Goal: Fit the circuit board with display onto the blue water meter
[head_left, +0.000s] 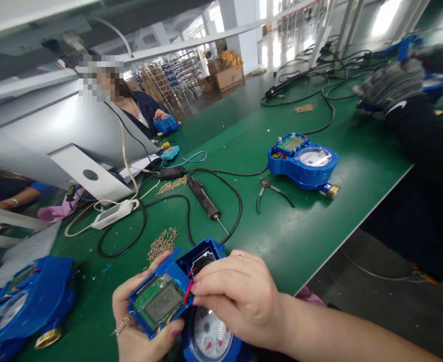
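Observation:
My left hand (140, 311) is closed round a blue display module (161, 301) with a green circuit board and a grey LCD, tilted above a blue water meter (210, 337). Red wires (188, 291) run from the module's edge toward the meter's open compartment (202, 256). At those wires, my right hand (240, 296) pinches with thumb and forefinger. The meter's round dial, with red pointers, shows partly below my right hand. Behind the module lies a pile of brass-coloured screws (162, 243).
An electric screwdriver (203, 197) and pliers (270, 193) lie on the green table (244, 236). Another meter (304, 161) stands right; more blue meters (29, 301) sit left. Cables and a monitor (56, 130) are at the back. A gloved co-worker's hand (395, 85) works at far right.

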Tool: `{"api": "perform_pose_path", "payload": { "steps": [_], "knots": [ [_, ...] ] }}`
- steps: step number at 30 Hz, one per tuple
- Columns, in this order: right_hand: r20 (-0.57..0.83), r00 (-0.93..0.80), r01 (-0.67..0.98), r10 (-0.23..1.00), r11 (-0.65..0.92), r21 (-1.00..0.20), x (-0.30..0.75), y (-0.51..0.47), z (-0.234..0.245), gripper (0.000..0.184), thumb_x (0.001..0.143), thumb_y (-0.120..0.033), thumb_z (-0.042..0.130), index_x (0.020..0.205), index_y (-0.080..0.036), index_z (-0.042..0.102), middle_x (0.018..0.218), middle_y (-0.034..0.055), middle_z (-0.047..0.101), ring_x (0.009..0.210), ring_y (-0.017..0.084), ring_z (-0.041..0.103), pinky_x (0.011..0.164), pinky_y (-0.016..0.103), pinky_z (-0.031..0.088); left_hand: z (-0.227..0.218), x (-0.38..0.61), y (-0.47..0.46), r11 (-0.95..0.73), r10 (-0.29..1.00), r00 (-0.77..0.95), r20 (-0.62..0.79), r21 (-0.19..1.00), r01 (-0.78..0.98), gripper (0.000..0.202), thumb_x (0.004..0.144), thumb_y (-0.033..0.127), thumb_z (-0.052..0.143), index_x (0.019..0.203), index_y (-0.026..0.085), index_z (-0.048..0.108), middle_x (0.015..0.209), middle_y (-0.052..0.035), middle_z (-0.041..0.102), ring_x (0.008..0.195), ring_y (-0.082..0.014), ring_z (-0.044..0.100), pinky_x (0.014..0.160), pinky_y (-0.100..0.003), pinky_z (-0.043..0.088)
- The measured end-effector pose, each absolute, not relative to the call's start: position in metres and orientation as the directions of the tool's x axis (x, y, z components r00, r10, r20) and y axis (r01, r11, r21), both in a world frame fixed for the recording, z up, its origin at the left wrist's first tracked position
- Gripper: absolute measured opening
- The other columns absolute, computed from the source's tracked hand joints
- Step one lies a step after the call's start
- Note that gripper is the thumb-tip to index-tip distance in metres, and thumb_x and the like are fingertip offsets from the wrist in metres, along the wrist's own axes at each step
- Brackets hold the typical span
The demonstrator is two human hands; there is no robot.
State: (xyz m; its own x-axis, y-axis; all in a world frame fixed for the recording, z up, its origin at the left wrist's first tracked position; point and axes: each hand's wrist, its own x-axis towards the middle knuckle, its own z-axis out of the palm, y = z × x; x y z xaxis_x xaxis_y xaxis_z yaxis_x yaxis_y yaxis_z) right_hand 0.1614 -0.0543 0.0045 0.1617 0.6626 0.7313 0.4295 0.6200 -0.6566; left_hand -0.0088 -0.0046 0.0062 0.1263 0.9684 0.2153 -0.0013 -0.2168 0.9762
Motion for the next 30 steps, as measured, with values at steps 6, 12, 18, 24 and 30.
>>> {"api": "perform_pose_path", "payload": {
  "steps": [6,12,18,24,30],
  "knots": [
    [0.727,0.180,0.415,0.662,0.619,-0.666,0.161,-0.052,0.005,0.007,0.090,-0.023,0.061,0.087,-0.017,0.062,0.086,-0.0003,0.075,0.079,0.009,0.070,0.064,0.024,0.040,0.010,-0.005,-0.007,-0.187,0.975,0.120,0.185,0.982,0.002,0.067,0.048,0.041,0.092,0.103,0.029,0.055,0.099,0.0006,0.061,0.091,-0.0198,0.063,0.085,-0.030,0.055],
    [0.737,0.149,0.481,0.660,0.603,-0.637,0.162,-0.054,0.005,0.006,0.089,-0.022,0.063,0.090,-0.016,0.063,0.091,0.0001,0.075,0.081,0.009,0.070,0.063,0.025,0.039,0.008,-0.007,-0.006,-0.199,0.973,0.114,0.199,0.980,-0.011,0.069,0.047,0.040,0.093,0.103,0.028,0.055,0.097,0.0007,0.060,0.086,-0.0185,0.063,0.084,-0.029,0.056],
    [0.581,0.219,0.195,0.784,0.549,-0.813,0.159,-0.052,0.007,0.015,0.087,-0.029,0.064,0.080,-0.017,0.068,0.082,0.0023,0.075,0.077,0.012,0.069,0.072,0.023,0.048,0.005,-0.010,-0.003,-0.217,0.967,0.137,0.213,0.976,0.016,0.069,0.048,0.043,0.091,0.105,0.028,0.054,0.101,-0.0014,0.062,0.092,-0.0230,0.064,0.084,-0.033,0.056],
    [-0.018,0.117,-0.222,0.993,0.008,-0.975,0.165,-0.051,0.020,0.007,0.075,-0.019,0.070,0.079,-0.014,0.074,0.066,0.0008,0.067,0.056,0.009,0.056,0.050,0.019,0.041,0.007,-0.008,-0.005,-0.203,0.970,0.135,0.201,0.979,0.005,0.068,0.048,0.042,0.091,0.103,0.028,0.053,0.101,-0.0011,0.063,0.097,-0.0241,0.064,0.087,-0.034,0.055],
    [-0.271,-0.153,-0.383,0.950,-0.310,-0.870,0.176,-0.048,0.031,0.015,0.082,-0.021,0.062,0.087,-0.012,0.073,0.067,0.0004,0.067,0.039,0.003,0.041,0.038,0.017,0.030,0.006,-0.007,-0.006,-0.217,0.963,0.156,0.221,0.975,-0.043,0.068,0.050,0.035,0.092,0.105,0.028,0.052,0.117,-0.0053,0.062,0.116,-0.0289,0.057,0.088,-0.034,0.056]
  ]
}}
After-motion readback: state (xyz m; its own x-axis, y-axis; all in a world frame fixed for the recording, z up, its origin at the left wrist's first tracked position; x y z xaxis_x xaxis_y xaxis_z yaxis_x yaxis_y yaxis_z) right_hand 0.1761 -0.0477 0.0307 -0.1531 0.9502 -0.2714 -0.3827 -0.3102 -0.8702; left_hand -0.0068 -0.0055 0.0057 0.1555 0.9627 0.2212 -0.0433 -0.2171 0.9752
